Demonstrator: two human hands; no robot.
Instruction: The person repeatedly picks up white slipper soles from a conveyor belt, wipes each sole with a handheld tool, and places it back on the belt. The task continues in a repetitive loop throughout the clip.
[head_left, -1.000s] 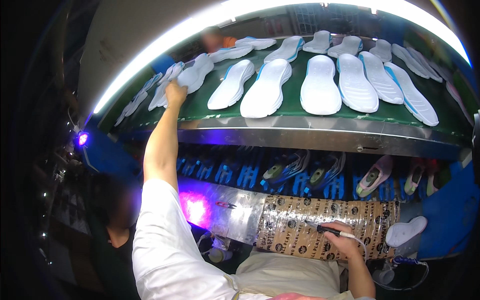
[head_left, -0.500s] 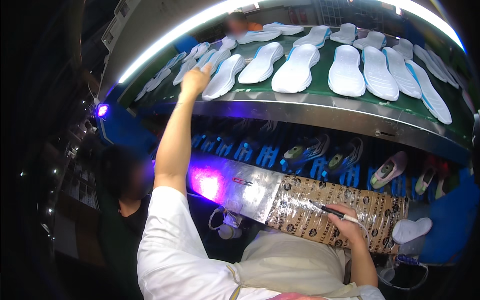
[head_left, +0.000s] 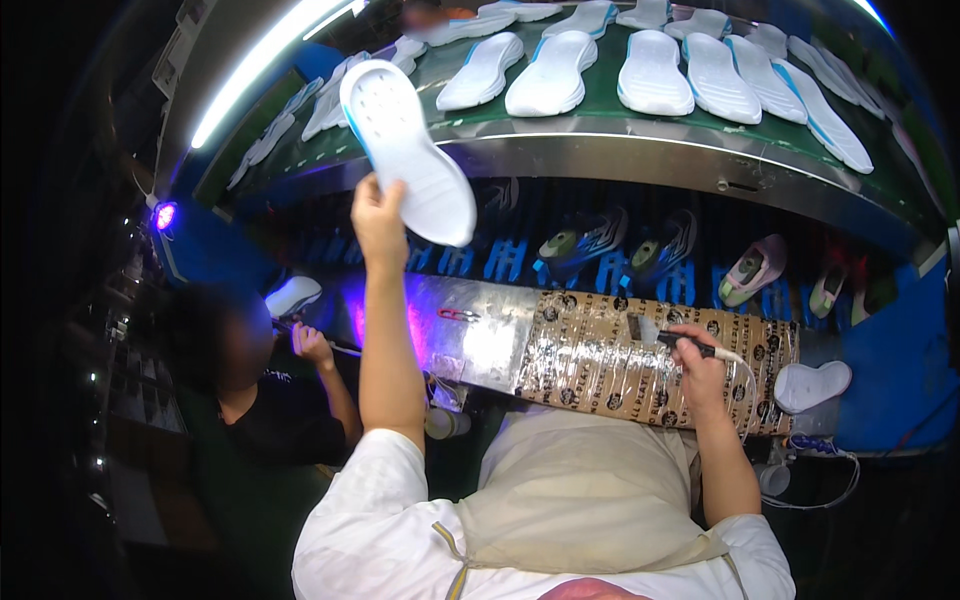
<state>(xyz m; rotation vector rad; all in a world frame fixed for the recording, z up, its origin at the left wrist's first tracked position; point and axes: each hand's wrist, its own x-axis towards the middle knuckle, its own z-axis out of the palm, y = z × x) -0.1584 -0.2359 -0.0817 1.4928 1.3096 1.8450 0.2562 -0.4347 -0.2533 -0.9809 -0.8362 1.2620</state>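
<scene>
Beyond the metal tabletop (head_left: 500,340), a green shelf (head_left: 603,90) crosses the far side. Two pale cups (head_left: 440,423), one left and one right, sit by the tabletop's near edge; their contents cannot be made out. Beneath the shelf, a dark bay with blue racks (head_left: 505,258) holds at least four shoes (head_left: 755,270). Six white soles (head_left: 655,75) form the shelf's near row, with more behind. One raised sole (head_left: 415,165) is pinched at its edge between left hand (head_left: 378,220) thumb and fingers, apart from the shelf. Right hand (head_left: 703,375) fingers close round one corded brush-like tool (head_left: 645,328) above brown wrap (head_left: 600,365). One red snips (head_left: 458,314) lies left of the wrap; one loose sole (head_left: 812,387) rests at right.
</scene>
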